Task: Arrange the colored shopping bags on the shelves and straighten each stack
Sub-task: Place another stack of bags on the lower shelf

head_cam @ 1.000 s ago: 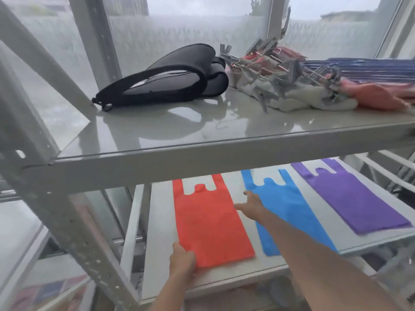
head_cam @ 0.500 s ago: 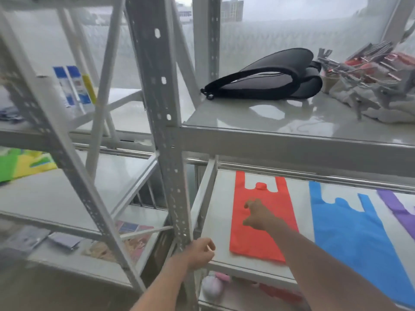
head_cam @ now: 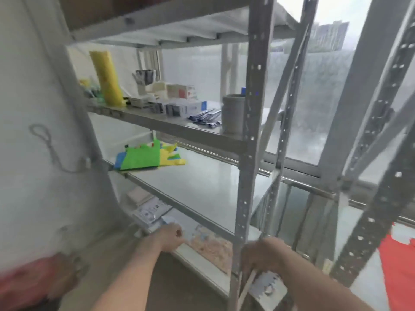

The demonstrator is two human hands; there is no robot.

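- Head view: your left hand (head_cam: 169, 236) hangs in front of the lowest shelf, fingers curled loosely inward and holding nothing.
- Your right hand (head_cam: 261, 252) is partly behind the grey perforated upright (head_cam: 249, 140); its fingers look curled, but motion blur and the post keep you from telling whether they grip anything.
- Well above and beyond your left fingers, a loose pile of colored shopping bags (head_cam: 146, 157) lies at the left end of the middle shelf (head_cam: 208, 182), a green one on top, with blue and yellow showing under it.
- Far to the right of your right fingers, on the neighbouring rack, part of a red bag (head_cam: 397, 261) shows at the frame edge.
- Higher up, the upper shelf carries a yellow roll (head_cam: 107, 79) standing upright, small boxes (head_cam: 177, 104) and a grey cylindrical container (head_cam: 233, 113) just beside the upright.
- Just past your left fingertips, papers (head_cam: 150, 212) lie on the lowest shelf.
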